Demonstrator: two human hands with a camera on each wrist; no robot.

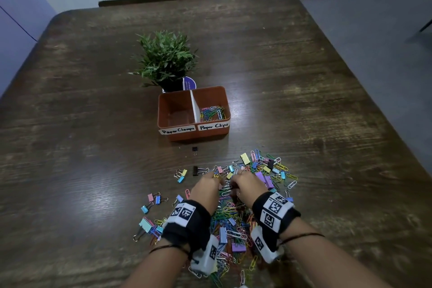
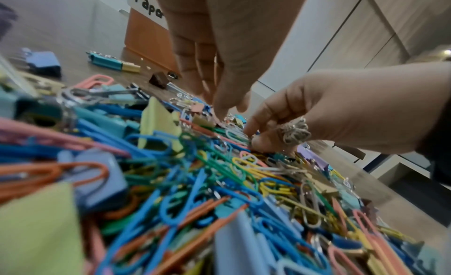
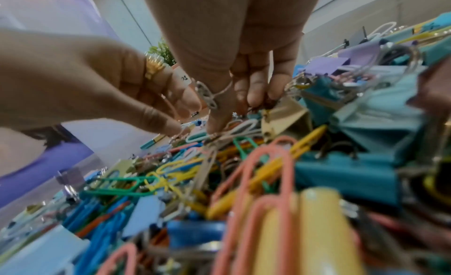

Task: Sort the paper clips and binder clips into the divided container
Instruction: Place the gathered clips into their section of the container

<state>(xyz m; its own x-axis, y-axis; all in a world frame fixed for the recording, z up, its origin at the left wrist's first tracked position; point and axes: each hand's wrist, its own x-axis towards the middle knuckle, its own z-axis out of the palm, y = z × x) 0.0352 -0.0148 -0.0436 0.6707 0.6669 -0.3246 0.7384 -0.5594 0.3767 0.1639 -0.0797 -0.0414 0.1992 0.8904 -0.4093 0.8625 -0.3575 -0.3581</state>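
A brown divided container (image 1: 168, 110) stands mid-table. Its left half, labelled Paper Clamps, looks empty; its right half holds several coloured paper clips (image 1: 211, 113). A mixed pile of paper clips and binder clips (image 1: 233, 216) lies near the front edge. Both hands reach into its far part, close together. My left hand (image 1: 218, 183) (image 3: 180, 117), wearing a gold ring, curls thumb and forefinger round what looks like a thin pink clip. My right hand (image 1: 233, 185) (image 2: 253, 140) pinches clips at the pile's surface, beside a white paper clip (image 3: 244, 125).
A small potted plant (image 1: 167, 58) stands just behind the container. Two black binder clips (image 1: 195, 149) (image 1: 196, 170) lie between container and pile. Loose pastel binder clips (image 1: 181, 175) (image 1: 154, 199) are scattered left of the pile. The wooden table (image 1: 93, 100) stretches wide on both sides.
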